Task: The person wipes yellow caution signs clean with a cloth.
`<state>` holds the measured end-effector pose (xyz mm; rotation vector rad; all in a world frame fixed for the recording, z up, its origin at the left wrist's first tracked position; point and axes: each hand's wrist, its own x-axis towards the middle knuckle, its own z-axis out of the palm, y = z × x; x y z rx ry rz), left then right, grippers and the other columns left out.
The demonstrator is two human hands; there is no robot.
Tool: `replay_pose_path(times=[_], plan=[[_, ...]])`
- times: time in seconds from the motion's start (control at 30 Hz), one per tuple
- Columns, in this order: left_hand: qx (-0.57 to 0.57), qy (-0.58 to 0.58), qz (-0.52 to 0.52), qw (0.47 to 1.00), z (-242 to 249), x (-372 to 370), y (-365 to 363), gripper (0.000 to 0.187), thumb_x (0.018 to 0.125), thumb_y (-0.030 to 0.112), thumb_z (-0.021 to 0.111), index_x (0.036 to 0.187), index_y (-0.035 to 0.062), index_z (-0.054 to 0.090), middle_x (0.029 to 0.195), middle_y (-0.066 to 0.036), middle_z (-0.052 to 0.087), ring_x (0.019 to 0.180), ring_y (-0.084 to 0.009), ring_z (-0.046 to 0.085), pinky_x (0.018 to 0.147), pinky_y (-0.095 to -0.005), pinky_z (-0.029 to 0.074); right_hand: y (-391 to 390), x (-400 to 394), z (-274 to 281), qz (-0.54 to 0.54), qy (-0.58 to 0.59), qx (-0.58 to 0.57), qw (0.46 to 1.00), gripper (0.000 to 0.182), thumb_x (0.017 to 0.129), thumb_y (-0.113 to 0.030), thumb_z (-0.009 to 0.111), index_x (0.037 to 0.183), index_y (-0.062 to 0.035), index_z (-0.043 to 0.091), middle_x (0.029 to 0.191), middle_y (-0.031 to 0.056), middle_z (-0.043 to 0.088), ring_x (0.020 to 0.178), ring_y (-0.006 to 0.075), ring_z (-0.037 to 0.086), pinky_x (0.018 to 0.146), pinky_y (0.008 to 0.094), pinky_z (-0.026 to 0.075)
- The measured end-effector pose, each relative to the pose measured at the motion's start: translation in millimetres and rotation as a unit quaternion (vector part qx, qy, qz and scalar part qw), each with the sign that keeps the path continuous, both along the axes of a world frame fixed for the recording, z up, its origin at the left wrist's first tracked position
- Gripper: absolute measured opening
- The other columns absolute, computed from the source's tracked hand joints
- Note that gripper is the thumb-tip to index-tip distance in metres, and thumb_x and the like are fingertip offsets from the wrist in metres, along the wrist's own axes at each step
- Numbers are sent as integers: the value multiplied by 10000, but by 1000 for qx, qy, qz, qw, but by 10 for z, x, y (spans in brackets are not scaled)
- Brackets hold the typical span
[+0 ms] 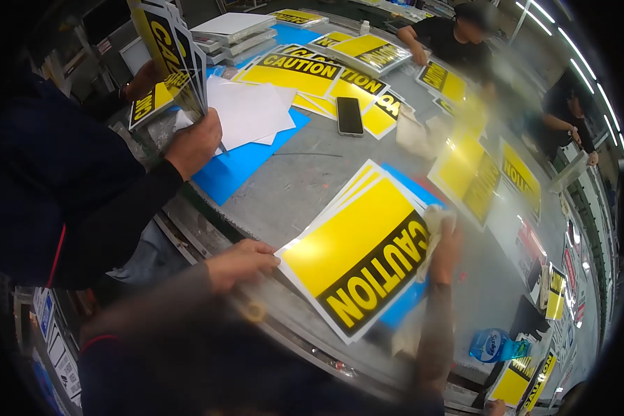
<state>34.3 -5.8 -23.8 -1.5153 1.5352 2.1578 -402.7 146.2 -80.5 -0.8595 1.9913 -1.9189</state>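
Observation:
A yellow and black CAUTION sign (353, 239) lies on top of a small fanned stack of signs at the near side of the table, its lettering turned toward the right. My left hand (246, 263) pinches the left corner of this sign. At the opposite edge my right hand (447, 246) holds a pale cloth (433, 232) against the sign's lettered side. A blue sheet (403, 313) shows from under the stack. Another pale cloth (408, 340) lies by my right forearm, partly hidden.
A co-worker's hand (195, 144) on the left grips several upright signs (170, 59). On the grey table (284, 177) lie a phone (349, 116), white sheets (246, 114) and more CAUTION signs (291, 73). A blue-labelled bottle (489, 345) is at right. Other people work across the table.

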Motion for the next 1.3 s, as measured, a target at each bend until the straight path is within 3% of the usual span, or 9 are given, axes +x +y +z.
replay_pose_path(times=[0.2,0.3,0.4,0.53,0.7,0.9,1.0,1.2,1.3], plan=[[36,7,17,999,-332,118,-44,274,1042,270,728,1215,58,712,1115,-12,641,1124,-121,570,874,-346,516,-8,-82,-128,17,-15,17,1000,423,1115,-342,579,1374,-9,607,1237,112,658,1112,214,631,980,366,512],[60,37,34,997,-325,141,-33,696,946,333,832,1475,-25,555,1382,-141,608,1102,-230,661,900,-368,560,-58,-30,-107,-2,-26,-28,999,330,1105,-250,601,1259,41,624,1154,105,680,1036,168,634,922,317,516],[44,83,10,996,-38,47,39,576,982,306,790,1418,-21,604,1185,-109,722,1014,-219,715,857,-366,574,-41,-51,-116,-16,15,6,1000,347,1100,-257,595,1267,46,619,1165,119,680,1066,191,635,954,338,508],[-318,-18,-89,944,88,-83,13,348,957,242,781,1201,-3,751,924,-124,776,896,-261,757,833,-384,577,-41,32,19,-33,109,83,990,327,1044,-240,654,1250,13,646,1191,158,712,1102,235,655,996,376,502],[-616,7,-105,781,-130,-53,71,278,940,195,812,1154,18,810,1111,-135,793,985,-256,759,802,-362,576,-15,438,405,26,266,129,955,401,913,-100,761,1296,-32,665,1280,191,719,1220,342,693,1035,419,535],[-175,122,47,976,101,-169,81,418,999,213,784,1347,-3,703,1421,-157,677,1271,-265,681,989,-408,597,-84,1191,397,300,381,195,852,545,942,-196,762,1456,-104,606,1569,190,550,1487,412,498,1220,507,420],[178,307,194,914,95,-404,229,531,1038,181,747,1495,-5,551,1467,-144,640,1292,-276,677,1045,-468,604,-130,1334,259,312,403,183,841,486,1028,-235,681,1485,-101,587,1614,204,502,1522,425,449,1272,519,349],[56,209,113,970,-388,-630,345,484,1046,69,696,1498,12,531,1413,-137,657,1260,-271,672,1003,-433,606,88,1736,314,428,408,102,800,472,1060,-153,618,1522,-87,548,1631,195,496,1536,402,450,1272,493,367],[-34,163,71,984,-327,-557,395,432,1044,107,694,1449,2,585,1308,-117,695,1121,-213,673,929,-351,541,-70,756,29,267,470,207,816,406,1009,-20,624,1412,-71,623,1478,187,617,1479,360,513,1194,444,453]])
